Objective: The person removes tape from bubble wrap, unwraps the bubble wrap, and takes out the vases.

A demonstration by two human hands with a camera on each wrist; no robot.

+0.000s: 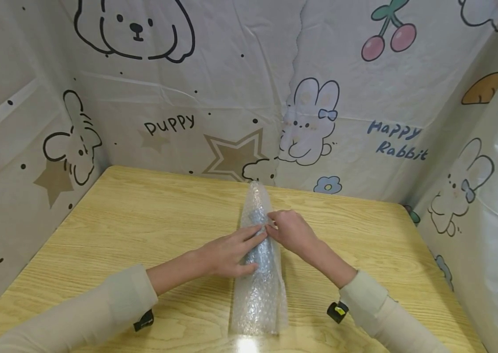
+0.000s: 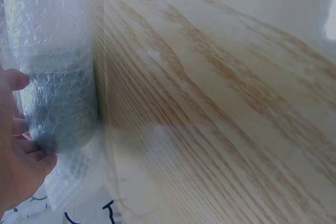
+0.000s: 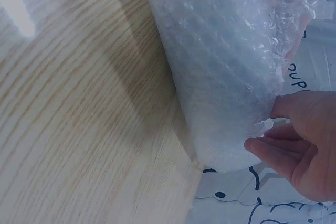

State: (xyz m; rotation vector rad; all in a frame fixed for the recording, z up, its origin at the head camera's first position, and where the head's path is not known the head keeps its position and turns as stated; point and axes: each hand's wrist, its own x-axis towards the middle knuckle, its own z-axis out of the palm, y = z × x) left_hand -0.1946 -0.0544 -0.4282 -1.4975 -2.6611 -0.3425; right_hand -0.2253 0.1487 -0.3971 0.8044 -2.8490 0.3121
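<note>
A roll of clear bubble wrap (image 1: 255, 304) lies lengthwise on the wooden table, wrapped around a bluish object (image 1: 261, 257). Through the layers the object (image 2: 60, 100) looks dark blue-grey and rounded; its kind cannot be made out. My left hand (image 1: 233, 252) rests on the wrap's left side and top, fingers spread across it. At the right edge of the wrap, my right hand (image 1: 292, 230) pinches the film between thumb and fingers. The right wrist view shows this hand (image 3: 299, 145) at the bubble wrap's side (image 3: 220, 77), fingers bent.
The light wooden table (image 1: 143, 211) reaches back to a printed cloth (image 1: 231, 88) hung behind and at both sides. A loose flap of wrap (image 1: 283, 304) lies along the roll's right side. Small black devices (image 1: 337, 311) sit under both sleeves.
</note>
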